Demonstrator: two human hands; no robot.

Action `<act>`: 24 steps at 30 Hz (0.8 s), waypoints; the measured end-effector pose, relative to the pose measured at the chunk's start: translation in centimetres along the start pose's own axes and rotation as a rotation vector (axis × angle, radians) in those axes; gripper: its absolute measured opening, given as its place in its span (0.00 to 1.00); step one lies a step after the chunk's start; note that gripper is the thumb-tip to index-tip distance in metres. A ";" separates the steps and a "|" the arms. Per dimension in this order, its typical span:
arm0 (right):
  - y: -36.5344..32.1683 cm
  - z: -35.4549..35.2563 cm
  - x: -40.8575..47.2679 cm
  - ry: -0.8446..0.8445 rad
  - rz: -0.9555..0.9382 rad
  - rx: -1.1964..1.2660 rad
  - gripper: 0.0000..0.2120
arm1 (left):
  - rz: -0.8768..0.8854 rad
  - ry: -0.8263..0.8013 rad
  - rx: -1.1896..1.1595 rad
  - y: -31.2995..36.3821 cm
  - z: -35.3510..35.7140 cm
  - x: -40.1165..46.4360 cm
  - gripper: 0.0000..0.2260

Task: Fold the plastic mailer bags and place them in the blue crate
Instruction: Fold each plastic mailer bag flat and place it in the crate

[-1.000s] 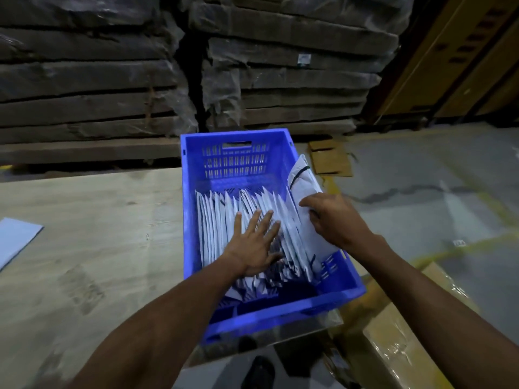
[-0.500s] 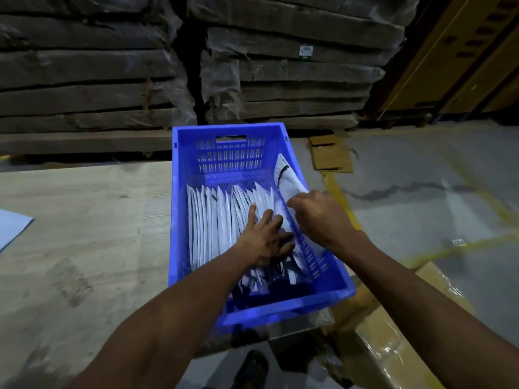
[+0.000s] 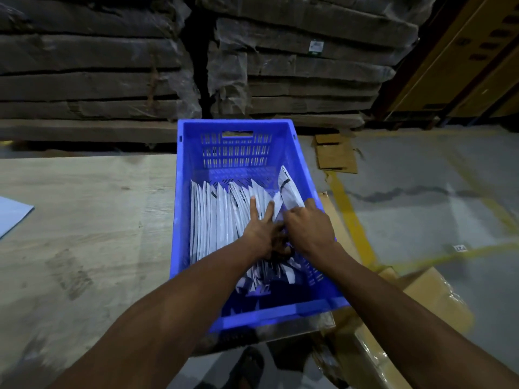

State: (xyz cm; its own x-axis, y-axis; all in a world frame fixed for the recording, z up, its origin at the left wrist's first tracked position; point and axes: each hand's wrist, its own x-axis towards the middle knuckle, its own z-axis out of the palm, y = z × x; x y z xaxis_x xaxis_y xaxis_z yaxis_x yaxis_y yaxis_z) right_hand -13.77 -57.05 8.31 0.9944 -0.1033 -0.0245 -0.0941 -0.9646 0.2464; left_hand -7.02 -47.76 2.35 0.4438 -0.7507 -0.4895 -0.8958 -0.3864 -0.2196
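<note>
The left hand's fingers [image 3: 254, 204] lie straight and spread, pressing flat against the row of folded mailer bags [image 3: 222, 217] standing on edge in the blue crate [image 3: 184, 209]; they grasp nothing. The left hand [image 3: 259, 234] is deep inside the crate, its thumb side partly hidden under the other wrist. The right hand [image 3: 304, 227] sits just beside it, touching it, with its fingers curled downward onto the white bag [image 3: 288, 189] that leans against the crate's right wall. The fingertips are out of sight behind the knuckles, so whether they pinch that bag or only push on it I cannot tell.

The standing bags fill the left and middle of the crate, their top edges pointing toward the slotted far wall; the leaning bag rises a little above them, and it shows a black stripe. Near the front wall more bags lie crumpled and dark in shadow.

The crate rests at the right edge of the pale wooden desk [image 3: 84, 220], its near right corner hanging out past the desk's edge. A light blue sheet [image 3: 12, 216] lies at the desk's left edge. Beyond the desk stand stacks of wrapped boards [image 3: 295, 74]. To the right is a grey floor [image 3: 421, 197] with yellow lines, a flattened piece of cardboard [image 3: 335, 154] on it, and a wrapped carton [image 3: 427, 304] below the right forearm.
</note>
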 end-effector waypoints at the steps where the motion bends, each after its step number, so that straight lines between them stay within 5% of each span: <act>1: -0.1 0.4 0.0 -0.064 0.020 -0.026 0.05 | 0.002 -0.001 -0.009 -0.3 0.1 -0.1 0.30; 12: -0.8 2.5 0.7 -0.375 0.016 0.069 0.16 | 0.101 0.003 -0.335 -1.6 1.2 -0.7 0.25; 16: -0.5 4.4 1.3 -0.379 -0.129 -0.007 0.12 | 0.116 0.226 -0.460 -2.6 2.7 -2.8 0.25; 19: -0.9 4.7 1.2 -0.335 -0.020 0.096 0.09 | -0.114 0.304 -0.445 -2.3 4.4 -4.7 0.31; 22: -2.4 4.1 0.5 -0.084 0.101 0.141 0.09 | -0.435 0.262 -0.512 -1.4 5.5 -5.2 0.37; 24: -3.4 4.3 0.4 -0.021 0.082 0.175 0.11 | -0.480 0.231 -0.623 -0.8 5.8 -4.9 0.36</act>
State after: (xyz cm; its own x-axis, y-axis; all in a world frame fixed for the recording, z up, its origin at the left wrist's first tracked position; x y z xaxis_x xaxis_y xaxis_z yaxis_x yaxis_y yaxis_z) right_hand -13.31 -54.85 3.32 0.9819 -0.1866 -0.0320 -0.1838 -0.9800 0.0761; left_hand -8.65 -40.68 -0.02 0.8300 -0.4935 -0.2599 -0.4600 -0.8692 0.1814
